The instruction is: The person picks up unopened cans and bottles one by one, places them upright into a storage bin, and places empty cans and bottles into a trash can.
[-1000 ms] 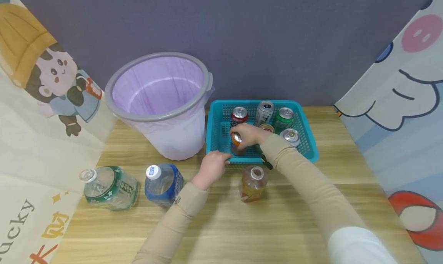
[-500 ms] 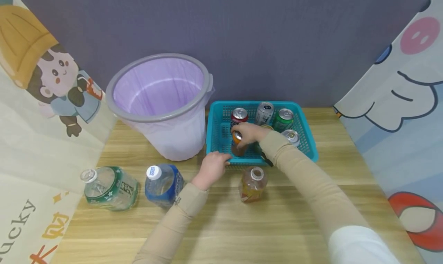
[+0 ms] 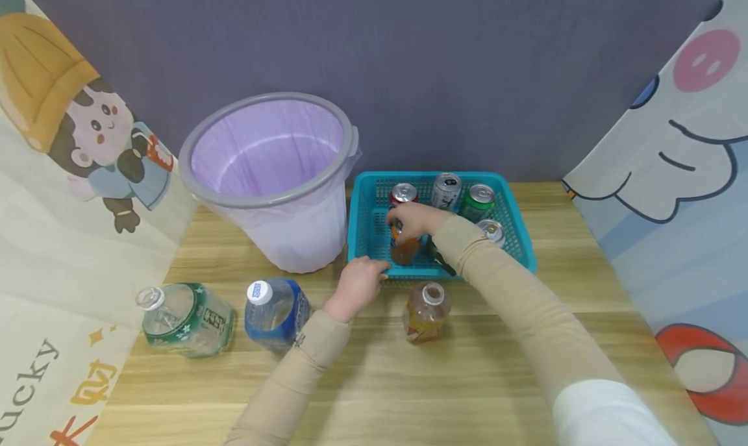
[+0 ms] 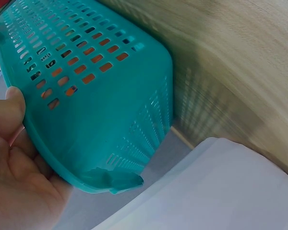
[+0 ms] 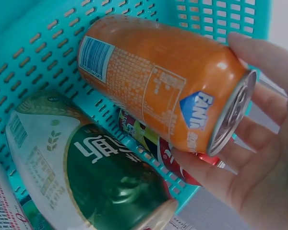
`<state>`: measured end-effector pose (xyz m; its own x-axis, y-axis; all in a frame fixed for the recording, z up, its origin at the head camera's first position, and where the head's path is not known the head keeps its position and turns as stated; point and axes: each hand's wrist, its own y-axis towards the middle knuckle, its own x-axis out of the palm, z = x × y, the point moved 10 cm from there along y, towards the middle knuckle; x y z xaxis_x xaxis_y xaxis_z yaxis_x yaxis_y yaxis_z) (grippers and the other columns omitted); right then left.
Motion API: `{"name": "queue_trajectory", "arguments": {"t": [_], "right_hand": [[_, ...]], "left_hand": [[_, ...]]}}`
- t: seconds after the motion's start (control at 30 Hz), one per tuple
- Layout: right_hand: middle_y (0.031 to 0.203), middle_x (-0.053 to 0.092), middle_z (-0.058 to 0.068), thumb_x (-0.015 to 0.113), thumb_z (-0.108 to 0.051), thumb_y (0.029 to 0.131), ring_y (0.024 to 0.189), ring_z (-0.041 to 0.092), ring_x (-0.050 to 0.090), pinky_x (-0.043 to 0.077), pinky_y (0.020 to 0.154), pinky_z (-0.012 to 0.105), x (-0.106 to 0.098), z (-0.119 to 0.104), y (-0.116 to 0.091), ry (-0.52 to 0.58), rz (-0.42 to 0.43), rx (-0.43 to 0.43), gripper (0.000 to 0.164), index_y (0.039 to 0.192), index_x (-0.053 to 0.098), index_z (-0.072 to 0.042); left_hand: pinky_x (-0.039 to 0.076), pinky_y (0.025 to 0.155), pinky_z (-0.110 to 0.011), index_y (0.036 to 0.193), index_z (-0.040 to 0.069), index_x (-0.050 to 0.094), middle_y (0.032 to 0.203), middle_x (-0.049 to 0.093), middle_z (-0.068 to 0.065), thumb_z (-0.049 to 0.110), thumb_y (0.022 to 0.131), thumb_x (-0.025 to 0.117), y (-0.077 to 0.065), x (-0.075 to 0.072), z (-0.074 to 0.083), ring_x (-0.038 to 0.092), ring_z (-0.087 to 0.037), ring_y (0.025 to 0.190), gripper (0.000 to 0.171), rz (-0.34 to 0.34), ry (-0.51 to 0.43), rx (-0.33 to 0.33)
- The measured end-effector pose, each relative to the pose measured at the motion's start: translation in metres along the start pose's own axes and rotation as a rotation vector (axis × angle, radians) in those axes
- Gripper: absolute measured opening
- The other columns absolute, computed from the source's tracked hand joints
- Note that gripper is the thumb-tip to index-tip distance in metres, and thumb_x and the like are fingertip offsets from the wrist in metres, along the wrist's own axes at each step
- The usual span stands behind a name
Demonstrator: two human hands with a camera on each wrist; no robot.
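My left hand (image 3: 358,282) grips the near rim of the teal plastic basket (image 4: 110,105), thumb on one side of the rim and fingers on the other in the left wrist view. Inside the basket, my right hand (image 3: 416,219) holds an orange Fanta can (image 5: 153,81) by its top end, thumb and fingers on opposite sides. The can is tilted in the head view. Close to it are a green-and-white can (image 5: 101,163) and a dark red can (image 3: 403,193). A silver can (image 3: 447,189), a green can (image 3: 479,200) and another silver-topped can (image 3: 492,230) also stand in the basket.
Left of the basket is a bin (image 3: 298,232) with a pale purple liner. A brownish bottle (image 3: 426,313) stands before the basket. A blue-labelled bottle (image 3: 277,313) and a green-labelled bottle (image 3: 187,319) are farther left on the wooden table (image 3: 467,394). A grey wall (image 3: 444,76) rises behind.
My right hand has risen slightly and the Fanta can has tilted, with more of its side showing below the hand. The left hand stays on the basket rim.
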<state>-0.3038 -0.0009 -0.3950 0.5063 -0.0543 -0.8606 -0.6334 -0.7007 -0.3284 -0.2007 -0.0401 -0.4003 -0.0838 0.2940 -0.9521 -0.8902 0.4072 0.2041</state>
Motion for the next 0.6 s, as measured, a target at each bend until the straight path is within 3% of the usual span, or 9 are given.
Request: {"name": "queue_trajectory", "arguments": {"t": [0.33, 0.6], "right_hand": [[0.123, 0.061, 0.015, 0.064, -0.012, 0.087, 0.108, 0.028, 0.059, 0.051, 0.089, 0.041, -0.011, 0.004, -0.009, 0.039, 0.084, -0.008, 0.036, 0.122, 0.061, -0.002], [0.116, 0.064, 0.012, 0.065, -0.017, 0.088, 0.109, 0.028, 0.059, 0.049, 0.094, 0.043, -0.017, 0.006, -0.027, 0.050, 0.178, -0.058, 0.030, 0.115, 0.065, -0.003]], "left_hand": [[0.053, 0.075, -0.032, 0.104, 0.011, 0.072, 0.094, 0.074, -0.003, 0.014, 0.086, 0.068, 0.001, 0.003, -0.001, 0.065, -0.020, 0.078, 0.019, -0.004, -0.009, -0.005], [0.053, 0.078, -0.033, 0.105, 0.010, 0.072, 0.098, 0.073, -0.004, 0.013, 0.087, 0.067, 0.001, 0.002, -0.001, 0.066, -0.020, 0.082, 0.020, -0.022, -0.018, -0.004]]}}
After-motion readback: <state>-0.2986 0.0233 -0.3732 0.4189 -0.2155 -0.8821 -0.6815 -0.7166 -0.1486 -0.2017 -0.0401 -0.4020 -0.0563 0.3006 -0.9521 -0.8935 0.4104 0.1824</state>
